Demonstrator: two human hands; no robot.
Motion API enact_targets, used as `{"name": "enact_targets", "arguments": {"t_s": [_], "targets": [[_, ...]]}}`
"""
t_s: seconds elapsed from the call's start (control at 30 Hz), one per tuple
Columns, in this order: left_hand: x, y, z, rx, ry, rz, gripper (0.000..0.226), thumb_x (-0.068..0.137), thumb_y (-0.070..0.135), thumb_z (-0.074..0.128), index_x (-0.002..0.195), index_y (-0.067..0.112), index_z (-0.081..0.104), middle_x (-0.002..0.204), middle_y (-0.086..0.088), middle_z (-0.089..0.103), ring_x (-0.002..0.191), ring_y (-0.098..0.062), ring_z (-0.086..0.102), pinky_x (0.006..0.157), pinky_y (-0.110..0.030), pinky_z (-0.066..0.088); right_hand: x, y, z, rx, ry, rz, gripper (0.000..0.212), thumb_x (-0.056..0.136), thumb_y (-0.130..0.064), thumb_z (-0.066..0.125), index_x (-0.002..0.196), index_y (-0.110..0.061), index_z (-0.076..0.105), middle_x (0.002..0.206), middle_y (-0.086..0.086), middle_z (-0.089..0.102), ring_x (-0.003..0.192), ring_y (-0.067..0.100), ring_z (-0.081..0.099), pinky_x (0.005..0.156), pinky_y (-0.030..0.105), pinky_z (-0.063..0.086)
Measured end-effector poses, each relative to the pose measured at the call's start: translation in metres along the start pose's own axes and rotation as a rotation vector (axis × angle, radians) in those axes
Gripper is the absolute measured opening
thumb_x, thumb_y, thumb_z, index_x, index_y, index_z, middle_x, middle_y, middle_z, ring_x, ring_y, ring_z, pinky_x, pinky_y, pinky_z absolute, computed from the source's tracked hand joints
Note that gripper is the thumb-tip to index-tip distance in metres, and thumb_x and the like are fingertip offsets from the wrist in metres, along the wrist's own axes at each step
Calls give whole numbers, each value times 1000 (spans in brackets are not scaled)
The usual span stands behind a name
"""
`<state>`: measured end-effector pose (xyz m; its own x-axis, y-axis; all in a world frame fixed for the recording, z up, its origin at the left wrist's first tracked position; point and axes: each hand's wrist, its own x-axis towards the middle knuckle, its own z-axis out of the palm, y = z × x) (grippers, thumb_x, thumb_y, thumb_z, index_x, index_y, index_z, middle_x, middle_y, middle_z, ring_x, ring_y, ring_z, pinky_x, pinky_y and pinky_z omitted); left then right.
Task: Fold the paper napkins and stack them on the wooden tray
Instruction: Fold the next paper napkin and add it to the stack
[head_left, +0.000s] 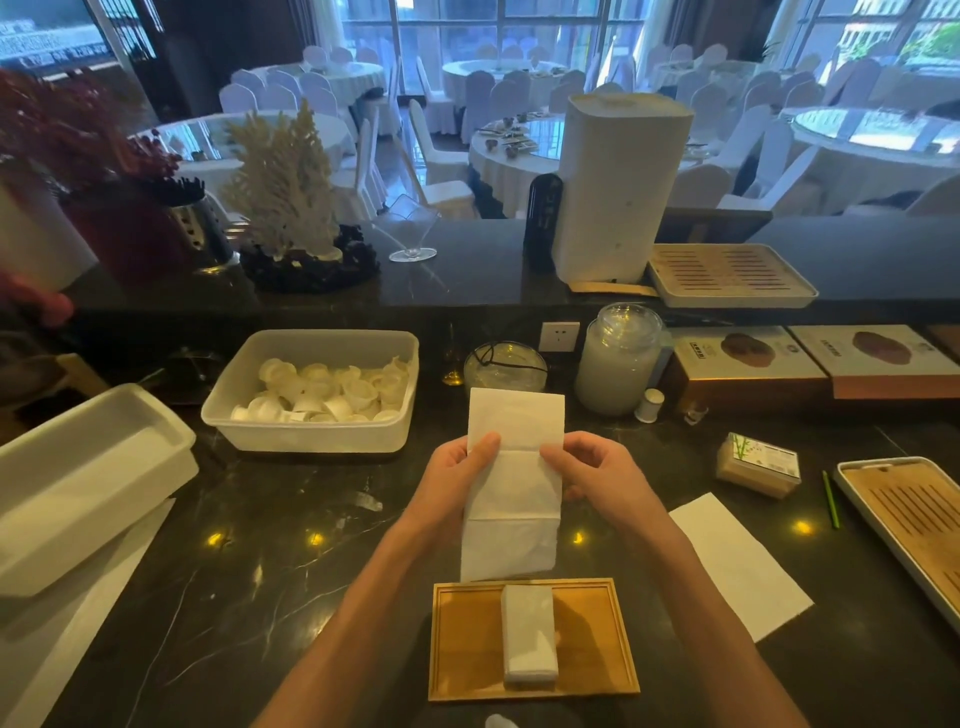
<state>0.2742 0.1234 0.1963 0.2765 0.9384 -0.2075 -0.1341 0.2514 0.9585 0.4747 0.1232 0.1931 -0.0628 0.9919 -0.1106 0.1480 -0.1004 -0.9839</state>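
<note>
1. L hand (457, 480) & R hand (597, 478): each grip is pinched closed on the side edges of one long white napkin (511, 499), thumbs on top, approx a third down from its far end. L thumb on the left edge, R thumb on the right edge.
2. Napkin is held up above the bench (270, 545), long axis 12-to-6 o'clock, creases visible across it. Far end stands up toward 12; near end hangs just over the far rim of the wooden tray (467, 644). Can't tell if it touches the rim.
3. Tray sits at 6 o'clock from the hands, between the forearms. On it: a small stack of folded napkins (529, 636), lengthwise, roughly centred.
4. At 4 o'clock from the hands, R of the R forearm: a flat unfolded paper sheet (737, 566) lying on the bench.
5. At 3 o'clock: small pack (758, 465) w/ a green leaf label, then a green pencil (830, 499), then a slatted tea tray (904, 525) at the R frame edge.
6. At 10–11 o'clock: clear plastic tub (311, 389) holding small white cups. Further to 9: white rectangular bin (88, 483), tilted.
7. At 12–1 o'clock: glass bowl (506, 366), tall lidded glass jar (618, 358), tiny white bottle (649, 405) just beside the jar.
8. Raised ledge behind: white appliance (618, 187), stemmed glass (410, 228), white coral ornament (285, 182). Beyond it, dining room w/ round tables & white-covered chairs.
</note>
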Motion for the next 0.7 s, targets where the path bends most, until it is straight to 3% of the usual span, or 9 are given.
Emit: {"name": "enact_targets", "arguments": {"t_s": [0.13,0.3,0.43,0.6,0.7], "targets": [[0,0,-4,-11,9,14,45,93,42,56,124,10,62,121,-12,71,112,-31,71,93,-52,59,1,4,-4,12,47,27,7,91,-32,72,95,-27,74,87,-16,77,83,9,76,61,18,60],[-2,0,-12,-18,12,14,26,98,33,56,116,19,69,112,1,76,108,-20,73,79,-32,64,3,-1,-11,5,44,47,6,90,-34,72,93,-30,75,87,-15,78,83,9,76,64,21,62],[-1,3,-12,-1,22,13,25,101,32,54,116,22,71,115,0,76,111,-19,72,80,-31,63,4,-4,-11,26,19,60,8,90,-32,72,97,-30,76,91,-15,78,86,8,76,63,19,61],[-4,7,-14,17,-46,-11,22,101,31,57,115,28,73,117,1,76,111,-19,73,77,-26,62,6,-5,-15,139,8,128,12,90,-25,72,101,-27,76,96,-10,79,90,11,76,70,28,63],[-6,11,-16,42,-76,-18,20,101,32,57,112,35,74,115,2,76,107,-20,74,75,-25,62,5,-8,-19,195,-6,134,15,90,-21,72,104,-27,74,98,-8,79,92,10,76,66,23,61]]}}
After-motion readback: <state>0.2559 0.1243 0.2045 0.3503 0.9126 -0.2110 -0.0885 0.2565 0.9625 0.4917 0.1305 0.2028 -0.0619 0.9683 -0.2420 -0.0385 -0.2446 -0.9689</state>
